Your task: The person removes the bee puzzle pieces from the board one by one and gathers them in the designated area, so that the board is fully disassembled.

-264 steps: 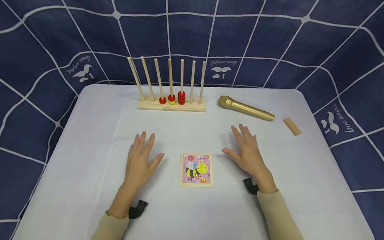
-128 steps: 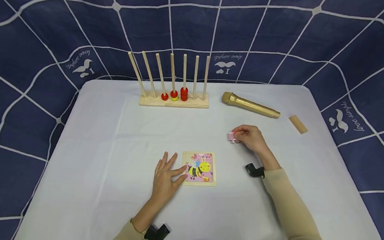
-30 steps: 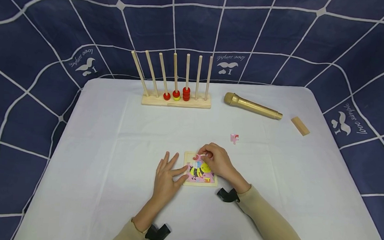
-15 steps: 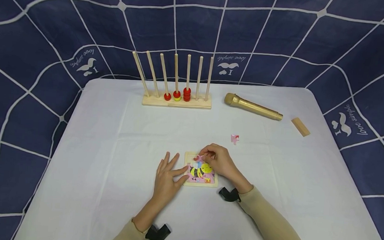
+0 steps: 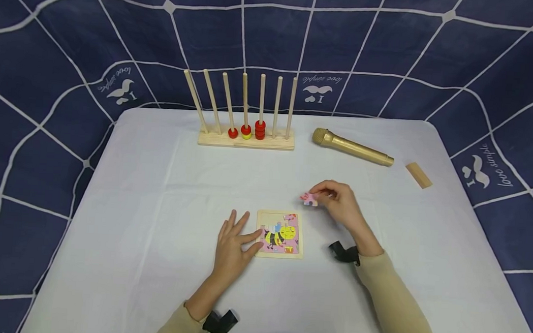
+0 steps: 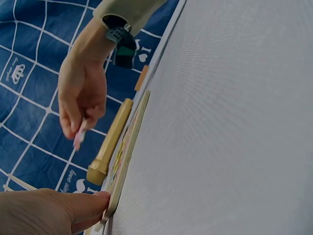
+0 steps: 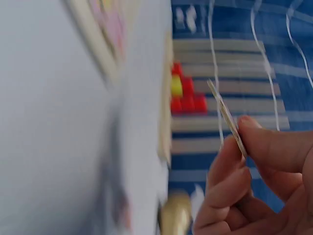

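My left hand (image 5: pixel 231 248) rests beside a square wooden bee jigsaw puzzle (image 5: pixel 279 255), its thumb and index fingertips touching the left edge of the frame and the other fingers extended. Bare wood shows at the puzzle's upper left; yellow-and-black bee pieces fill the rest. Up and to the right of the frame, my right hand (image 5: pixel 342 204) pinches a pink jigsaw piece (image 5: pixel 309 199) between thumb and index finger. The right wrist view shows this jigsaw piece (image 7: pixel 227 120) edge-on, raised off the table. The spot where a second pink piece lay is hidden by my right hand in the head view.
A wooden bead counter (image 5: pixel 245 141) with several pegs and red and yellow beads stands at the back. To its right lie a gold microphone (image 5: pixel 352 147) and a small wooden block (image 5: pixel 419 175). Blue grid-patterned cloth (image 5: pixel 274 39) rises behind the white table (image 5: pixel 149 281).
My right hand has lifted the pink jigsaw piece from the puzzle's upper part and carried it up and right. Earlier it set down another piece on the table. My left hand stays at the frame.
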{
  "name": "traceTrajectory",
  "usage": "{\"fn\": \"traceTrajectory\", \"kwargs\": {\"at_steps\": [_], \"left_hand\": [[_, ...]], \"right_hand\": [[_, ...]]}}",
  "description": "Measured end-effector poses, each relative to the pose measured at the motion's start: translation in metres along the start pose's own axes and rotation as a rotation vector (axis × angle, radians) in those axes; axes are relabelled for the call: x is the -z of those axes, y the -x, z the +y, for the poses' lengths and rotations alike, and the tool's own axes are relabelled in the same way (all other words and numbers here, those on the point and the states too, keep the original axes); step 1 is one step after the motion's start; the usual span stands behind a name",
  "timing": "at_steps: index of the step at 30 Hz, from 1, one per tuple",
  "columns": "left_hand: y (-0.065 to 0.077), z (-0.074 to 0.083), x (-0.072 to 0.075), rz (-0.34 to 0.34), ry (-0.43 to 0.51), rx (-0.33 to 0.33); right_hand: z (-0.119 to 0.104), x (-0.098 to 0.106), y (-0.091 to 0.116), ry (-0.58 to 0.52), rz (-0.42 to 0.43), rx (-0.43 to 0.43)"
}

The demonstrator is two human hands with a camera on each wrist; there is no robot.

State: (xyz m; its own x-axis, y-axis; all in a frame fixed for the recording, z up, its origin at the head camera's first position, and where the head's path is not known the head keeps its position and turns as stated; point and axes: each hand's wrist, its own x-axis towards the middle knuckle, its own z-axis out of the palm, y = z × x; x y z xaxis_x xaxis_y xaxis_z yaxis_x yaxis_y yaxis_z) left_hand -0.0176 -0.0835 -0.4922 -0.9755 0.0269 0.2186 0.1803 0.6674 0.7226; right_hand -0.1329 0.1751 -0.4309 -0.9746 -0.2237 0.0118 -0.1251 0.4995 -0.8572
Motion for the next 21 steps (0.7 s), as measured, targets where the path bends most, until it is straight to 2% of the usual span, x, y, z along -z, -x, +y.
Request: {"fn": "traceTrajectory", "kwargs": {"at_steps": [4,8,15,21], "left_hand": [[0.000,0.001,0.000,0.000,0.004,0.004],[0.000,0.000,0.001,-0.011,0.007,0.015],[0.000,0.000,0.001,-0.013,0.007,0.019],[0.000,0.000,0.001,-0.016,0.012,0.020]], "right_hand": [[0.019,0.038,-0.007,0.010,0.073,-0.063],[0.040,0.060,-0.013,0.063,0.087,-0.131],[0.057,0.066,-0.019,0.143,0.010,-0.194],[0.063,0.064,-0.022,0.195,0.006,-0.213]]}}
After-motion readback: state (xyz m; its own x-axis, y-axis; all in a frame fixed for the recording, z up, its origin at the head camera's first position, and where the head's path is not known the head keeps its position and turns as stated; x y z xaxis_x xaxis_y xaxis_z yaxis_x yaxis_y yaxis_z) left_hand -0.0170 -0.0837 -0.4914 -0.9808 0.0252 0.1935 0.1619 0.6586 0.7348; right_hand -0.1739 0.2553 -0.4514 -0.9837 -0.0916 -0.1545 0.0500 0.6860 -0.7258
